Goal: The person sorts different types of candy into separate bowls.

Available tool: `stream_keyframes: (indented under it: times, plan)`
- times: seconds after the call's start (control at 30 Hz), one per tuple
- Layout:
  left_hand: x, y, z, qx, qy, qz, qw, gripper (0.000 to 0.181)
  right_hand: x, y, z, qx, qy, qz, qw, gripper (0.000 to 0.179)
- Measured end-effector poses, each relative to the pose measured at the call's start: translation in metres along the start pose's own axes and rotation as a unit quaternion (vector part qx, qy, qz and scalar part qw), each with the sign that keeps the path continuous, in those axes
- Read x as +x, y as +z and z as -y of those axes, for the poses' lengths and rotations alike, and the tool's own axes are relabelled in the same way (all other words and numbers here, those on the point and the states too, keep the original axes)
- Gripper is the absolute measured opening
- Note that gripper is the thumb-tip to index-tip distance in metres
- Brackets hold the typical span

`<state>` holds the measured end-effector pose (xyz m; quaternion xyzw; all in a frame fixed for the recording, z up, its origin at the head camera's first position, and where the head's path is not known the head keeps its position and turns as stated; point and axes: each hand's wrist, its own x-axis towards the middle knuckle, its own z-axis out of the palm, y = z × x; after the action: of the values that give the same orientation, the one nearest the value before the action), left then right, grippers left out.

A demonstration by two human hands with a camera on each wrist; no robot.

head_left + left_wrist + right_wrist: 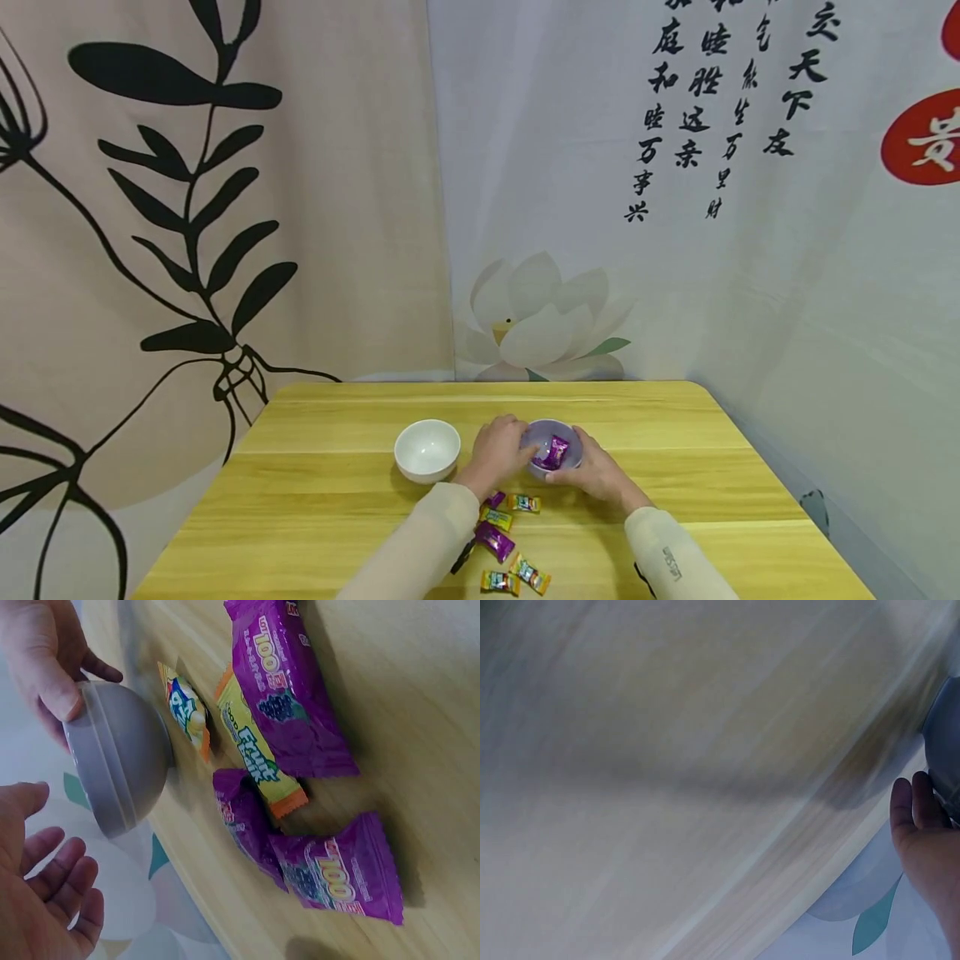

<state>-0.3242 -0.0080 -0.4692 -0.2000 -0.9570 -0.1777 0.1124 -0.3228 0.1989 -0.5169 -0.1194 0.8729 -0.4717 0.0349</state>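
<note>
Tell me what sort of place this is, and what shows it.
An indoor spot, perhaps a corner set up for filming: a wood-grain table stands before a beige plant-print backdrop and a paler backdrop bearing Chinese calligraphy and a lotus.

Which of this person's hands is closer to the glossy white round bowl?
The left hand: it is just to the right of the glossy white round bowl. The right hand is farther right, holding the far side of the greyish-purple round bowl.

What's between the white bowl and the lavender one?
In the head view, the left hand is between the white bowl and the lavender bowl.
</note>
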Motion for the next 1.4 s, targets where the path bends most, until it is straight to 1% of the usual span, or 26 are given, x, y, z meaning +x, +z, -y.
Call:
stream_keyframes:
  times: [0.13,0.33,0.47,0.77,0.93,1.03,1.13,1.4]
  plan:
    - [-0.003,-0.003,0.002,-0.016,0.011,-0.011,0.9998,0.033,0.001,0.0,0.0,0.01,-0.004,-0.002,0.9999,0.109]
    - [-0.007,-0.007,0.009,-0.032,0.015,-0.003,0.9994,0.032,-0.001,-0.001,-0.002,0.009,-0.002,-0.004,0.9999,0.109]
    - [-0.011,-0.013,0.015,-0.044,0.022,0.0,0.9988,0.032,-0.002,0.0,-0.003,0.008,0.007,-0.005,0.9999,0.112]
    - [-0.02,-0.026,0.028,-0.064,0.037,0.002,0.9973,0.031,0.0,0.0,0.0,0.003,0.009,-0.007,0.9999,0.11]
    - [-0.031,-0.029,0.035,-0.068,0.057,0.025,0.9957,0.031,0.0,0.001,0.003,-0.001,0.013,-0.008,0.9999,0.111]
    - [-0.04,-0.031,0.039,-0.073,0.066,0.044,0.9941,0.031,-0.001,0.002,0.003,-0.011,0.018,-0.007,0.9998,0.114]
    - [-0.05,-0.032,0.044,-0.082,0.071,0.056,0.9925,0.031,-0.001,0.002,0.003,-0.015,0.024,-0.007,0.9996,0.115]
    - [-0.074,-0.033,0.058,-0.106,0.09,0.092,0.9859,0.031,-0.002,0.001,0.003,-0.017,0.025,-0.006,0.9995,0.116]
